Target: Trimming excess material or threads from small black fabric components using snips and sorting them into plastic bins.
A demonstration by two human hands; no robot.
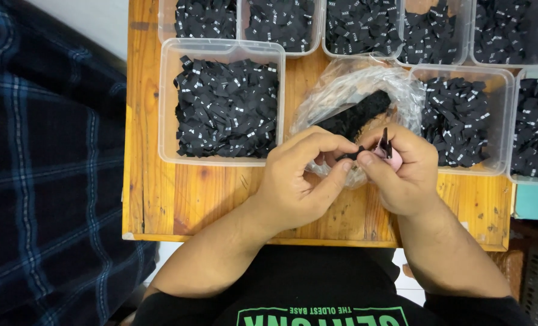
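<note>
Label strip: you hold a small black fabric label strip [351,154] between both hands, low over the counter's front half; its long axis runs roughly left to right, tilted slightly up toward your right hand.
Pink tool: a small pink tool [391,156] with dark blades sits in your right hand, the blades pointing up and away from you, just at the strip's right end.
Left hand: your left hand [302,178] pinches the strip's left end, thumb and forefinger closed on it, the other fingers curled.
Right hand: your right hand [405,172] grips the pink tool, its fingers wrapped around it, the thumb pressing beside the strip.
Plastic bag: a clear plastic bag [356,90] lies just behind your hands, with a dark bundle of black strip [359,113] inside, lying diagonally.
Near tub: a clear tub [223,51] full of cut black labels stands to the left of the bag.
Other tubs: more clear tubs [462,72] of black labels stand to the right and along the back.
Counter: the wooden counter [190,199] carries everything.
</note>
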